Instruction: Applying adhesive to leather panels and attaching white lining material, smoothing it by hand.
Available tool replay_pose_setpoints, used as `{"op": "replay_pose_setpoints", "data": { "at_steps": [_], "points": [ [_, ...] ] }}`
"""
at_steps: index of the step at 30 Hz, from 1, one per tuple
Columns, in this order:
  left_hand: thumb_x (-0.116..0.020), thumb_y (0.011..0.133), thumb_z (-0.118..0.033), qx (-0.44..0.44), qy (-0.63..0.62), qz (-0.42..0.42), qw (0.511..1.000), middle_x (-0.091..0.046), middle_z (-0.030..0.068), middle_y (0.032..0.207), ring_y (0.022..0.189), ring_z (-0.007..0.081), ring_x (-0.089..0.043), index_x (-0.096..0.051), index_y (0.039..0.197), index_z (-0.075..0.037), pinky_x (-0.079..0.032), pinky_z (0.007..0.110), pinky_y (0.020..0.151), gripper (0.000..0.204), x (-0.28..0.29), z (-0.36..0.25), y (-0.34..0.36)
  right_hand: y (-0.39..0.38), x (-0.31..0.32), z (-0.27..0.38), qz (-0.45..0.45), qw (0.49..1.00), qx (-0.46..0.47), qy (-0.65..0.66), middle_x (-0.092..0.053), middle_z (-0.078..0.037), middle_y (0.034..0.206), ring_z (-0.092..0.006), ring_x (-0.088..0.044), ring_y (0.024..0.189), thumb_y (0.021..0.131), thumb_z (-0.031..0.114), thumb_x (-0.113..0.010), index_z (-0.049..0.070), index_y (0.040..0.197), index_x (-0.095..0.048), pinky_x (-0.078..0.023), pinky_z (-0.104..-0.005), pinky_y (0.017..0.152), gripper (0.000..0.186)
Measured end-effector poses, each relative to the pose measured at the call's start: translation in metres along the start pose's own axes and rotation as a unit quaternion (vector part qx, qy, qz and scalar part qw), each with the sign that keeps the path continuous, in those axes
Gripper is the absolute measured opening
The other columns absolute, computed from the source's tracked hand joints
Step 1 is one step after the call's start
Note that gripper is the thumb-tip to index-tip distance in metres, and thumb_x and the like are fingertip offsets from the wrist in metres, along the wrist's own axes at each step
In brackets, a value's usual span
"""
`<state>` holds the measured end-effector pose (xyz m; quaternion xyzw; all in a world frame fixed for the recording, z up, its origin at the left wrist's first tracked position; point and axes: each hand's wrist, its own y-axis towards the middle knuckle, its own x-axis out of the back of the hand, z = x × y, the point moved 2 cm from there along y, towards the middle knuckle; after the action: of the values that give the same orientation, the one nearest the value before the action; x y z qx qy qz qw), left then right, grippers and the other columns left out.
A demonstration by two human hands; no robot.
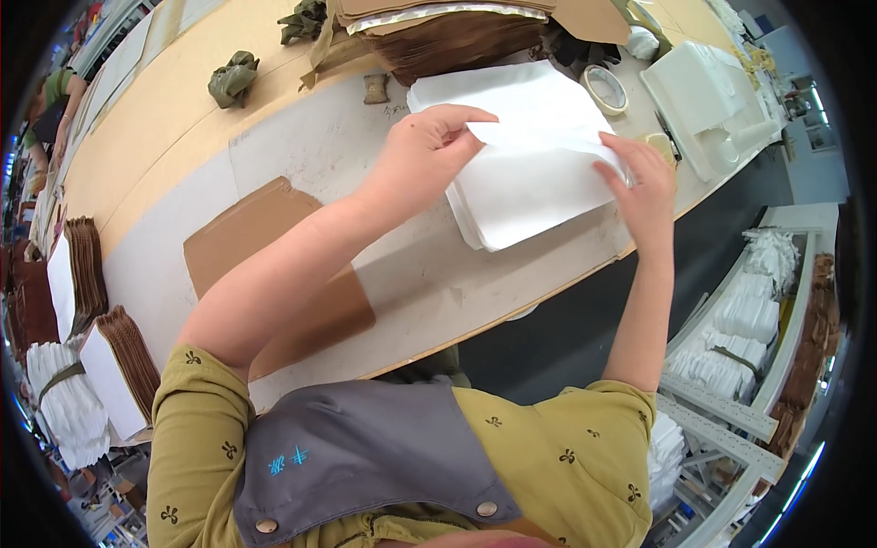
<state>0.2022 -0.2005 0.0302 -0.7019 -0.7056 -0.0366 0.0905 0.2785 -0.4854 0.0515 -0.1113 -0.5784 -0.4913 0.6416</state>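
Two bare hands were at one thin, smooth, white sheet point(539, 137), paper or cloth (which of these could not be told), raised in a ridge over a squared white stack of layered sheets point(464, 224). The left hand point(425, 151) had thumb and forefinger nearly together, pinching the ridge's left end. The right hand point(647, 183) held thumb and forefinger well apart at the other end, with the edge of the sheet between them; whether they gripped it firmly could not be told.

Handling it well seemed to call for a light, matched pinch at both ends, equal height, and a gentle outward tension, so that the ridge stayed straight and the layers under the fingertips were not dragged askew. The right thumb probably needed the more care, its gap being wider.

The ridge ran crosswise from the left fingertips to the right ones. The stack's long axis appeared to run across that line, its far end leaning left beyond the fingers, toward a tall pile of brown panels point(457, 46), its near end slanting right, below them. Neither end had a tip to point with.
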Motion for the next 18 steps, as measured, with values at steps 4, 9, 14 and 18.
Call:
{"op": "replay_pose_setpoints", "data": {
  "at_steps": [4,9,14,18],
  "points": [
    [-0.058,0.104,-0.018,0.002,-0.055,-0.001,0.998,-0.071,0.0001,0.103,0.098,0.0086,-0.062,-0.070,0.123,-0.003,-0.051,0.026,0.088,0.027,0.007,0.005,0.008,0.018,0.006,-0.036,-0.014,0.984,-0.090,0.156,-0.073,0.000,0.106,-0.0172,-0.065,0.100,0.089,0.008,-0.070,0.013,0.113,-0.077,-0.048,-0.0301,0.086,0.026],
    [-0.060,0.103,-0.022,0.067,-0.081,-0.044,0.994,-0.069,0.0021,0.101,0.092,0.0090,-0.063,-0.067,0.126,-0.001,-0.054,0.030,0.083,0.032,0.021,0.013,0.022,0.061,-0.019,-0.043,0.017,0.930,-0.217,0.295,-0.071,0.000,0.098,-0.0083,-0.061,0.087,0.095,0.015,-0.069,0.007,0.114,-0.075,-0.047,-0.0245,0.079,0.022],
    [-0.067,0.098,-0.021,0.100,-0.057,-0.064,0.991,-0.063,0.0017,0.091,0.083,0.0098,-0.062,-0.054,0.138,0.000,-0.056,0.028,0.073,0.047,0.026,0.014,0.025,0.083,-0.064,-0.068,0.006,0.958,-0.193,0.213,-0.064,0.002,0.086,-0.0074,-0.055,0.078,0.089,0.023,-0.076,0.007,0.122,-0.071,-0.047,-0.0248,0.073,0.037],
    [-0.070,0.095,-0.015,0.100,-0.060,-0.063,0.991,-0.057,0.0017,0.084,0.075,0.0102,-0.061,-0.045,0.144,0.000,-0.057,0.027,0.067,0.057,0.031,0.014,0.023,0.087,-0.068,-0.054,0.025,0.957,-0.187,0.220,-0.058,0.002,0.084,-0.0086,-0.052,0.076,0.086,0.022,-0.079,0.008,0.126,-0.069,-0.046,-0.0250,0.072,0.044]
  ]
}}
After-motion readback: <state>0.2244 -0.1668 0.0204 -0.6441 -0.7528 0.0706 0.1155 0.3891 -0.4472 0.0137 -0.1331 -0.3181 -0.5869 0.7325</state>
